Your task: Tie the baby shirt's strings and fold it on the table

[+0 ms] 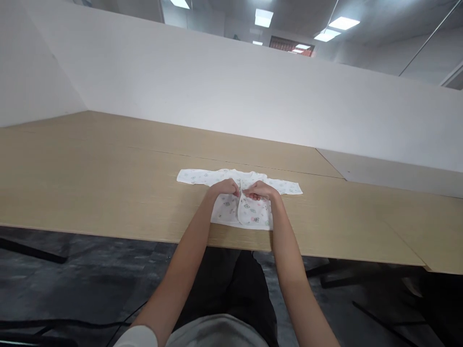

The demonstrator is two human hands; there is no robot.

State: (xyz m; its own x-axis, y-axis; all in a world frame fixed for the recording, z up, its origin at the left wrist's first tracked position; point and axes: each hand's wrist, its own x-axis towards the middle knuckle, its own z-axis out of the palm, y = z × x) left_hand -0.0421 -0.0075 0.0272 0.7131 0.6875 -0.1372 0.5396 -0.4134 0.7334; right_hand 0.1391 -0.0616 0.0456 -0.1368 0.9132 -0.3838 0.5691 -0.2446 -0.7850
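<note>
A small white baby shirt [226,212] with a scattered print lies spread on the table, its sleeves stretched out to both sides and its front edges meeting in the middle. My left hand [227,187] is closed, its fingers pinching the shirt at the left side of the front opening. Just across the opening, my right hand [259,190] is closed too, gripping the right front edge with bent fingers. The two hands are a short way apart at chest height of the shirt. Whatever lies under the fingertips is hidden.
The light wood table [108,183] runs wide to both sides, with seams between its panels. A white partition [202,86] rises behind it. A grey strip [390,171] lies at the back right. The table's front edge is close to my body, with dark legs underneath.
</note>
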